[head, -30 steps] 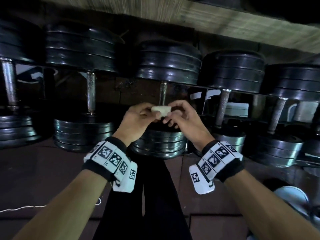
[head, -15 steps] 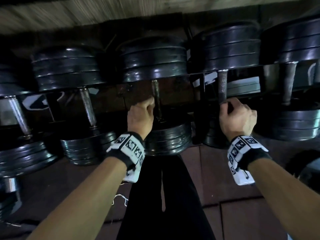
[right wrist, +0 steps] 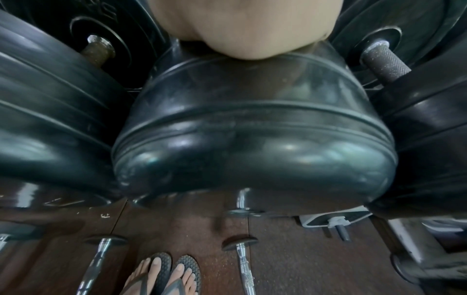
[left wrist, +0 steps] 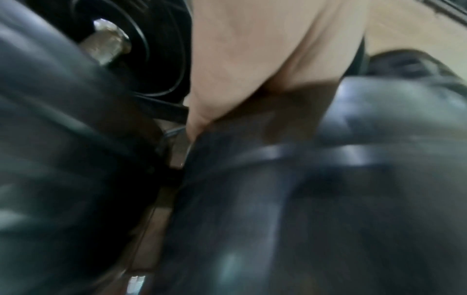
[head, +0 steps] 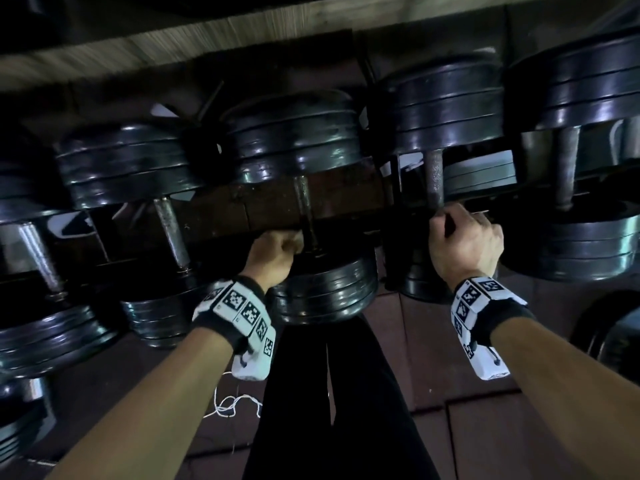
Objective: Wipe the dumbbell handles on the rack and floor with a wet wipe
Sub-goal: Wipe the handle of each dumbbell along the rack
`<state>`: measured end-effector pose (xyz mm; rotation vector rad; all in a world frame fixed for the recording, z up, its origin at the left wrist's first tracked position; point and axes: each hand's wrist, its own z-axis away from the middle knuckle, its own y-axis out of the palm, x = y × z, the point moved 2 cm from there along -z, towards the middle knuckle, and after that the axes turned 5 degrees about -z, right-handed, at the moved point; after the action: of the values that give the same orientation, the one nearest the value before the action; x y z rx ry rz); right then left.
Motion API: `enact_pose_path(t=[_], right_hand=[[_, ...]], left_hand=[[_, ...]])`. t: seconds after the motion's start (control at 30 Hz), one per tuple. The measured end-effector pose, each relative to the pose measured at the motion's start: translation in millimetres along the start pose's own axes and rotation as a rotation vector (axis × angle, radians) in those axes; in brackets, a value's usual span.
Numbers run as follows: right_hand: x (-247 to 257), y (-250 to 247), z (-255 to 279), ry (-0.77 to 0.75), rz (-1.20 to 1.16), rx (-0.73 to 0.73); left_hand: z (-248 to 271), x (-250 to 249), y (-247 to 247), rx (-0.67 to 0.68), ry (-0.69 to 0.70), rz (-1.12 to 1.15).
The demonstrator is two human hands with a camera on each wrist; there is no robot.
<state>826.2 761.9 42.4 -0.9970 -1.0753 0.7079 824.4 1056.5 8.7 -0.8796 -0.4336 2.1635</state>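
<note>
Black plate dumbbells lie side by side on the rack. My left hand (head: 289,244) is curled at the lower end of the middle dumbbell's thin handle (head: 302,202) and pinches a small pale wet wipe (head: 297,240) against it. My right hand (head: 450,225) is wrapped around the bottom of the neighbouring knurled handle (head: 434,178). In the right wrist view my palm (right wrist: 247,30) sits just above that dumbbell's near plate (right wrist: 252,139). The left wrist view is blurred and shows only my palm (left wrist: 252,49) and dark plates; the wipe is hidden there.
More dumbbells fill the rack to the left (head: 169,230) and right (head: 566,168). Below are brown floor tiles (head: 478,427), a white string (head: 232,407) and my dark trouser legs (head: 329,393). Chrome bars (right wrist: 243,265) lie on the floor by my feet in flip-flops (right wrist: 164,275).
A second ago both hands held the wipe together in front of the rack. They have since parted: the left took the wipe to the middle handle, the right gripped the neighbouring handle.
</note>
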Motion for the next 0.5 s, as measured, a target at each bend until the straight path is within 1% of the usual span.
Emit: enact_pose_path(t=[0.03, 0.07, 0.1, 0.17, 0.2, 0.27, 0.3, 0.33, 0.43, 0.47, 0.5], right_hand=[[-1, 1, 0, -0.003, 0.005, -0.001], [-1, 1, 0, -0.006, 0.008, -0.004], [-2, 2, 0, -0.011, 0.008, -0.007], [-3, 2, 0, -0.011, 0.010, -0.007], [-3, 2, 0, -0.014, 0.014, -0.005], [-3, 3, 0, -0.022, 0.019, -0.004], [-3, 3, -1, -0.023, 0.017, -0.007], [-3, 3, -1, -0.022, 0.016, -0.009], [-4, 4, -1, -0.019, 0.026, -0.004], [-5, 5, -1, -0.022, 0.034, -0.004], [-6, 5, -1, -0.024, 0.040, -0.002]], left_hand=[[1, 2, 1, 0.033, -0.003, 0.015], [-3, 2, -1, 0.030, 0.013, 0.079], [-11, -1, -4, -0.013, 0.035, 0.177], [-26, -11, -16, -0.120, 0.026, 0.401], [-32, -18, -22, -0.173, 0.018, 0.446], [-34, -22, -22, -0.208, 0.036, 0.408], [-31, -19, -17, -0.189, 0.047, 0.366], [-30, -8, -9, -0.132, 0.051, 0.310], [-22, 23, 13, 0.088, -0.027, 0.134], [-23, 23, 12, 0.123, -0.033, 0.141], [-25, 18, 8, 0.131, -0.014, 0.200]])
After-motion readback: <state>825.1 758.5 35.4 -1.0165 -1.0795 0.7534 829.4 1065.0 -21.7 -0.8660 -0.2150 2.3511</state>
